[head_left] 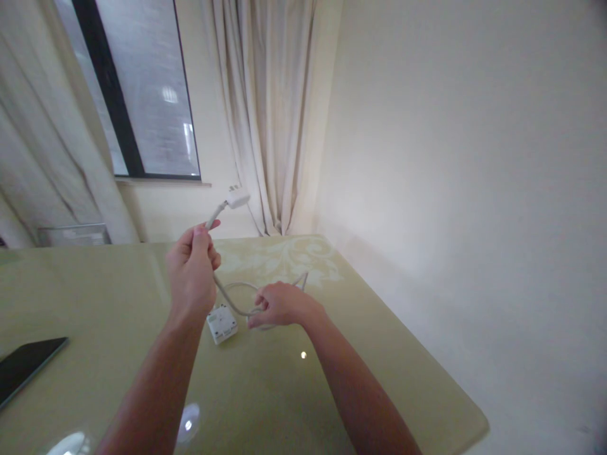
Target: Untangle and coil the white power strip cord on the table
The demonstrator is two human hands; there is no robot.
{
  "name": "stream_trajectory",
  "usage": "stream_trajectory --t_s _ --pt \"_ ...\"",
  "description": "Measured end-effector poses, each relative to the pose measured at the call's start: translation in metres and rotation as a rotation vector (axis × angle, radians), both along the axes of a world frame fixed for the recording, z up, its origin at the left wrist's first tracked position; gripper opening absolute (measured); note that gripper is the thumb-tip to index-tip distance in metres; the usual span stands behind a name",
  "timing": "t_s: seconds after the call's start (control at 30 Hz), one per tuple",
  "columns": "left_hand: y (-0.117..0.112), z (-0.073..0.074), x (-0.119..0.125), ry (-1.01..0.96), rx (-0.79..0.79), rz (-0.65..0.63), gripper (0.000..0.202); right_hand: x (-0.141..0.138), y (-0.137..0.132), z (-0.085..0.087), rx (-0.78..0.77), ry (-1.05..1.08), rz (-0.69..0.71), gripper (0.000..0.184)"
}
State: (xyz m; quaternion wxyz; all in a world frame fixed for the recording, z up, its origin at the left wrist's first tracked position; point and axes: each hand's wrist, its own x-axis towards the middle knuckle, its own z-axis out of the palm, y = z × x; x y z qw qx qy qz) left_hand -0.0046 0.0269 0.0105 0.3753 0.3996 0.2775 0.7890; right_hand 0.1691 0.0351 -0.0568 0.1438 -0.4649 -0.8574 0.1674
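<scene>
My left hand (194,259) is closed around a white power cord (225,295), a short way below its plug. The white plug (238,198) points up above that hand, its prongs at the top. From my left hand the cord runs down to my right hand (282,304), whose thumb and fingers pinch it low over the table. A loop of the cord lies behind and under my right hand. Between the two hands a white block, which looks like a socket block (222,323), rests on the table.
The glossy greenish table (275,392) has a pale leaf pattern at its far corner. A dark flat device (31,366) lies at the left edge. A plain wall (450,189) stands to the right. Curtains (270,114) and a window (147,88) are behind the table.
</scene>
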Motion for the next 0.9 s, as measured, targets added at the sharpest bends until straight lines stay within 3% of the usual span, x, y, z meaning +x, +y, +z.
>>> stream_trajectory --t_s 0.1,0.2,0.33,0.43,0.53,0.67,0.77,0.9 --pt "0.001 0.006 0.003 -0.147 0.032 -0.034 0.009 -0.018 -0.001 -0.024 0.026 -0.188 0.021 0.029" --pt "0.000 0.008 -0.001 -0.205 0.060 -0.041 0.004 -0.026 -0.001 -0.034 0.076 -0.162 0.026 0.022" --pt "-0.004 0.009 -0.008 -0.117 0.099 0.065 0.009 -0.012 0.002 -0.015 0.115 -0.133 -0.028 0.009" --pt "-0.011 0.013 -0.007 -0.065 0.115 0.119 0.014 0.001 0.006 0.006 0.189 -0.049 -0.039 0.017" --pt "-0.016 0.017 -0.002 -0.137 0.107 0.135 0.014 0.006 0.005 0.020 0.255 0.147 0.055 0.020" --pt "-0.012 0.012 0.005 -0.238 0.060 0.157 0.012 -0.001 -0.009 0.033 0.233 0.491 0.235 0.019" --pt "-0.005 0.002 0.012 -0.258 -0.096 -0.002 0.006 -0.008 -0.019 0.042 0.193 0.746 0.256 0.018" --pt "-0.002 -0.011 0.028 -0.177 -0.224 -0.284 0.012 -0.014 -0.017 0.044 0.125 1.073 0.116 0.027"
